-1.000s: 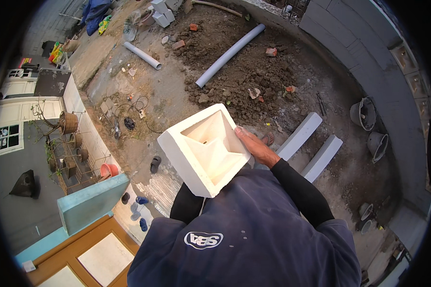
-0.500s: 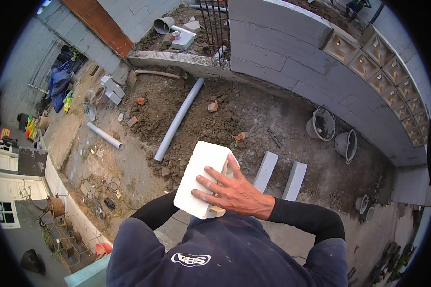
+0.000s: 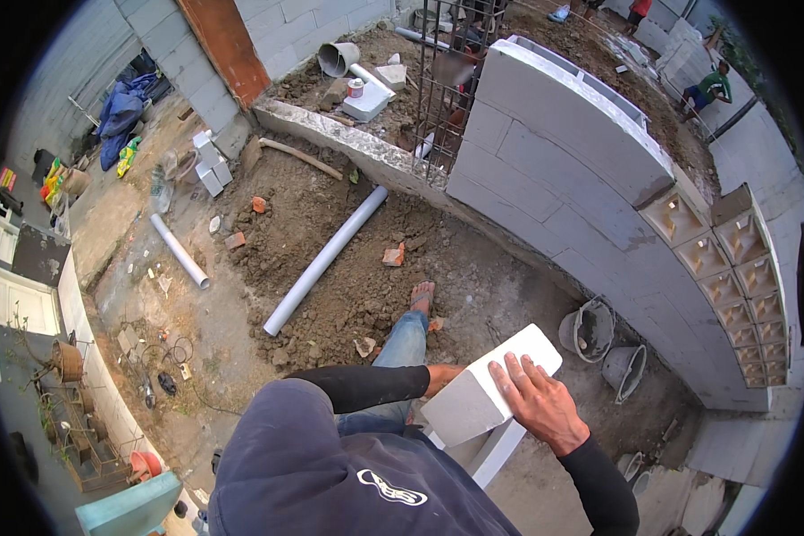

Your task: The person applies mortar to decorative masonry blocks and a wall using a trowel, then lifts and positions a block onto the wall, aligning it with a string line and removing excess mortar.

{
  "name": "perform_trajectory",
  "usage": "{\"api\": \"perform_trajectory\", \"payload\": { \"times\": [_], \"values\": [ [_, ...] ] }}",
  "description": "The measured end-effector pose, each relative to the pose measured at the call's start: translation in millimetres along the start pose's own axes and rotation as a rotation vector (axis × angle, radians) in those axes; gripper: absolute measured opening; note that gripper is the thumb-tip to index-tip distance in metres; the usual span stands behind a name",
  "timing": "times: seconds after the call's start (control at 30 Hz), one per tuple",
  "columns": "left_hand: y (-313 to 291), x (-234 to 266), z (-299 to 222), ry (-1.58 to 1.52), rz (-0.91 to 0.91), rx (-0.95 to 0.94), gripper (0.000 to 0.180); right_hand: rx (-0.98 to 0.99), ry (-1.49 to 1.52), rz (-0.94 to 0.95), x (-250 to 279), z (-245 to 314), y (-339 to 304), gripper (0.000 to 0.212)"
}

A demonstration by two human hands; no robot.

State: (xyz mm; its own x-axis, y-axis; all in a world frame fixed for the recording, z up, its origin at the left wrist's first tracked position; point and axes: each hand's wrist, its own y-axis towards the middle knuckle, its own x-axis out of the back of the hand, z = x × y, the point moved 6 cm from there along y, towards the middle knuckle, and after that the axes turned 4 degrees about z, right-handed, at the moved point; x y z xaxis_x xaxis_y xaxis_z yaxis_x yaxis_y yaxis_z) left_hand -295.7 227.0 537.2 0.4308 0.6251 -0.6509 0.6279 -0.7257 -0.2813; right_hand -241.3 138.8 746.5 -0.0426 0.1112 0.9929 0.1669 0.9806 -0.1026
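Note:
A white hollow block (image 3: 463,409) is held between my hands in front of my body, tilted to the right. My right hand (image 3: 547,406) lies along its upper face, fingers stretched over it and pressing against it. My left hand (image 3: 439,379) reaches to the block's far left side; its fingers are hidden behind the block. Beneath the block, partly covered by it, are long light grey blocks (image 3: 498,454) on the ground. My foot (image 3: 422,299) in a sandal stands on the loose soil ahead.
A grey block wall (image 3: 545,170) with set-in ventilation blocks (image 3: 722,288) runs along the right. Two buckets (image 3: 590,332) sit at its foot. A long grey pipe (image 3: 326,262) and a shorter pipe (image 3: 179,250) lie on the ground. Another person (image 3: 710,87) is beyond the wall.
The white block has moved right and turned, so its open side no longer shows. My body has leaned right, and my left hand and foot have come into view.

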Motion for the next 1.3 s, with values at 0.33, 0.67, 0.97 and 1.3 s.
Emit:
{"api": "perform_trajectory", "payload": {
  "times": [0.33, 0.67, 0.97, 1.3],
  "values": [
    [79, 132, -174, -0.428, 0.179, 0.226, 0.119, -0.717, 0.307, -0.339, 97, -222, 29, 0.059],
    [4, 138, -389, 0.696, -0.766, -0.64, 0.119, -1.208, 0.964, -0.887, 38, -300, 56, 0.028],
    [-81, 180, -384, 0.793, -1.26, -0.503, 0.103, -1.097, 1.523, -0.602, -45, -315, 170, 0.048],
    [-99, 161, -381, 0.668, -1.494, -0.341, 0.101, -0.995, 1.671, -0.387, -67, -344, 202, 0.042]
  ]
}}
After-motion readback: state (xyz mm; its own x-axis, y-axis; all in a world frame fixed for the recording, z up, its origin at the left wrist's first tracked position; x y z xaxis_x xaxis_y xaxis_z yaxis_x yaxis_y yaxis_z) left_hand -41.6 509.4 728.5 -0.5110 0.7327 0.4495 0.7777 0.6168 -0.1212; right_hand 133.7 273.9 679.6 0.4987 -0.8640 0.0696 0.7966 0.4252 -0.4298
